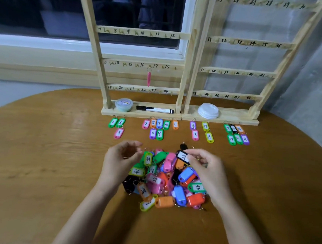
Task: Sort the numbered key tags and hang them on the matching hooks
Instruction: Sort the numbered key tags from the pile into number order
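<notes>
A heap of coloured key tags (168,180) lies on the wooden table, between my hands. My right hand (206,169) pinches a black tag marked 22 (182,157) at the heap's top right. My left hand (119,158) hovers at the heap's left edge, fingers loosely curled and holding nothing. Two wooden hook racks (145,64) with numbered rails stand at the back. One pink tag (148,78) hangs under hook 17. Sorted tags lie in rows before the racks: 2 and 3 (117,125), 7 to 11 (158,127), 13 and 15 (201,131), 19 to 21 (236,135).
On the rack base sit a round lidded tub (123,104), a black-and-white marker (155,109) and a stack of white lids (208,110). A window is behind the left rack and a grey wall (314,76) to the right. The table edge curves at the left.
</notes>
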`<state>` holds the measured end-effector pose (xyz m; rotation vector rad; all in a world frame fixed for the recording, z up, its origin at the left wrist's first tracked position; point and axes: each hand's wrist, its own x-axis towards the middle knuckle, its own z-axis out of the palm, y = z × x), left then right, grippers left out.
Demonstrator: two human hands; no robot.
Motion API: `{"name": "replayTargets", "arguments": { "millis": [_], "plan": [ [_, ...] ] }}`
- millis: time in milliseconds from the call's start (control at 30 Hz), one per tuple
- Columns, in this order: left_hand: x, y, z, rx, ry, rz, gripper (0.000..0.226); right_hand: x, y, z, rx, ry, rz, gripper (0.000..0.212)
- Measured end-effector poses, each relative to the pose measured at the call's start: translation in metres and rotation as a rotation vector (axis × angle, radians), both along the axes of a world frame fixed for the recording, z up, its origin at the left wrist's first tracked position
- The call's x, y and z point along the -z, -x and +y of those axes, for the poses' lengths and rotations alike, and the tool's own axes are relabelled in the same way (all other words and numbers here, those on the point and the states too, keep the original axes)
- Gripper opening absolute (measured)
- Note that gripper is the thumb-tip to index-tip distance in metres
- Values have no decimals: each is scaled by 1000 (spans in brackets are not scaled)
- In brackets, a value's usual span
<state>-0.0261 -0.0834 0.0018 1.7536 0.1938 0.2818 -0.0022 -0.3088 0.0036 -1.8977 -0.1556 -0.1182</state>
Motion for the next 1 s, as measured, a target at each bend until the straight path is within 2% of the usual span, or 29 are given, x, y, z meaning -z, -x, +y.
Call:
{"name": "replayTargets", "arguments": {
  "millis": [200, 367, 567, 800, 1000],
  "plan": [
    [17, -1, 8, -6, -417, 50, 13, 5, 5, -5, 64, -123, 91, 24],
    [19, -10, -9, 5, -595, -39, 17, 11, 2, -5, 92, -159, 136, 25],
    [25, -24, -16, 61, -684, -13, 38, 11, 3, -10, 92, -120, 135, 27],
    [23, -30, -19, 77, -725, 47, 39, 14, -1, -15, 100, -124, 182, 26],
    [15, -33, -27, 79, -717, 149, 39, 11, -3, -18, 112, -84, 138, 22]
  ]
}}
